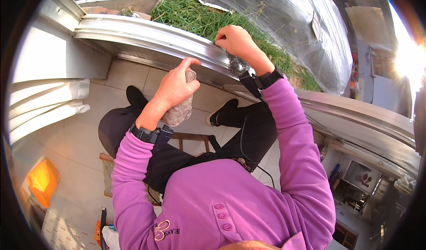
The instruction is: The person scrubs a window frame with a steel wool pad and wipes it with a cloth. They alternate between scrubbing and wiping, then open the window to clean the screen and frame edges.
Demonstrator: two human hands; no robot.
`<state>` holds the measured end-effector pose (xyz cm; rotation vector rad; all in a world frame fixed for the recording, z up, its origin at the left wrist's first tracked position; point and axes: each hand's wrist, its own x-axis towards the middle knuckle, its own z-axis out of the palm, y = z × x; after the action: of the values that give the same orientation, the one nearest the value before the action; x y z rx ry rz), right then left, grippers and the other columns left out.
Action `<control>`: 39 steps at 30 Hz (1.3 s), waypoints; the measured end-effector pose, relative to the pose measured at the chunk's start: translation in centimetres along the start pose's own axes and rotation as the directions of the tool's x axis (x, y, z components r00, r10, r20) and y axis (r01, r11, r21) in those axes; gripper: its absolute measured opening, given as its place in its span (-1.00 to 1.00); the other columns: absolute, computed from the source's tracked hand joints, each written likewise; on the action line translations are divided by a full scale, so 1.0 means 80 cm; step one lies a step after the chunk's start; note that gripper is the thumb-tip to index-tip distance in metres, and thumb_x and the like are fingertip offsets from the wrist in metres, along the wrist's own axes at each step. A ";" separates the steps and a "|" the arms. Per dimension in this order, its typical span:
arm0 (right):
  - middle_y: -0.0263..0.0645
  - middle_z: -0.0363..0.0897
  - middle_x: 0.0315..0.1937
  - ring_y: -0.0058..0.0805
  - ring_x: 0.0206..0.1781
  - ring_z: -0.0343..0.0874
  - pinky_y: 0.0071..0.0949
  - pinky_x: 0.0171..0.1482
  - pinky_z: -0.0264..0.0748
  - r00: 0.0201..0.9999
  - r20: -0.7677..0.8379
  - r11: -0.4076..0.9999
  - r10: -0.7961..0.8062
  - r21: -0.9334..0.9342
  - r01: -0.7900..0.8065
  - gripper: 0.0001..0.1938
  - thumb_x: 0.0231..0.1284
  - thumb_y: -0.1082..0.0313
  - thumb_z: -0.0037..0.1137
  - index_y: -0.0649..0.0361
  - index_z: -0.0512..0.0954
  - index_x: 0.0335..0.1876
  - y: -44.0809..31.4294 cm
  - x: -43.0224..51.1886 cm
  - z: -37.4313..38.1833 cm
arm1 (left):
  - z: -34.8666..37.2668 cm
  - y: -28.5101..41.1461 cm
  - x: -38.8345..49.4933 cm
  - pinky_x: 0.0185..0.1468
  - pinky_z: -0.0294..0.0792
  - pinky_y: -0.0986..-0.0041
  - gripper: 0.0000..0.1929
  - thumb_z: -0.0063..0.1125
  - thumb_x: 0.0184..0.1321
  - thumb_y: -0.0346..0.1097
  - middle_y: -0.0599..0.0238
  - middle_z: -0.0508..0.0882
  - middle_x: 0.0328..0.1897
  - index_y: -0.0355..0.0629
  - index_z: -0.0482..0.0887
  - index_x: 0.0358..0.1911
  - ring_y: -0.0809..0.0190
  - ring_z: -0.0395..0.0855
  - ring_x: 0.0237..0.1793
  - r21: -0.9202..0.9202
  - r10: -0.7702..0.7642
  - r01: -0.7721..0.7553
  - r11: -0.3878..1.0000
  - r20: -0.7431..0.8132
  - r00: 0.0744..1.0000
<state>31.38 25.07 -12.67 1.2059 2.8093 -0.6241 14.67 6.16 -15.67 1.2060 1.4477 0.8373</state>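
My left hand grips a crumpled grey-beige cloth, which hangs down below the palm. Its index finger points toward the window frame; whether it touches the metal I cannot tell. My right hand is closed on a grey steel wool scourer, part of which shows under the wrist. That hand is over the outer edge of the aluminium window frame, and its fingertips are partly hidden. Each wrist wears a black strap with a small device.
Beyond the frame lie green grass and clear plastic sheeting. White curtains hang at the left, above the tiled floor. A yellow-orange container stands lower left. A thin black cable runs across my lap.
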 end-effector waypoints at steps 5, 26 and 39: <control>-0.12 0.70 -0.41 -0.12 -0.30 0.69 -0.27 -0.18 0.59 1.000 0.001 0.997 -0.017 0.080 0.017 -0.83 0.00 0.29 0.23 0.20 0.71 -0.35 0.002 0.002 0.000 | -0.003 -0.002 -0.001 0.08 0.42 0.15 -0.47 0.13 0.02 -0.28 0.00 0.67 -0.20 -0.03 0.47 0.17 -0.18 0.62 -0.06 0.006 0.007 -0.007 1.000 0.010 1.000; -0.18 0.69 -0.40 -0.09 -0.24 0.67 -0.20 -0.16 0.57 0.992 0.018 0.978 -0.124 -0.166 0.126 -0.87 0.02 0.32 0.15 0.12 0.69 -0.38 -0.001 0.002 0.000 | 0.002 -0.002 -0.002 -0.03 0.44 0.35 -0.53 0.08 0.04 -0.39 0.22 0.61 -0.39 -0.10 0.52 0.12 0.15 0.61 -0.29 0.063 0.036 -0.032 0.997 -0.057 0.998; -0.16 0.69 -0.41 -0.08 -0.22 0.67 -0.20 -0.17 0.57 0.986 0.093 0.967 -0.138 -0.201 0.155 -0.87 0.01 0.31 0.14 0.09 0.71 -0.40 -0.001 0.010 -0.007 | -0.002 0.001 -0.003 0.03 0.42 0.10 -0.50 0.12 0.03 -0.25 0.00 0.68 -0.28 0.00 0.45 0.14 -0.19 0.63 -0.08 0.079 0.013 -0.012 0.997 -0.014 1.000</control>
<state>30.89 25.79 -12.26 0.9247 2.8298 -0.3619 14.55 6.00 -15.48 1.2720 1.4980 0.8050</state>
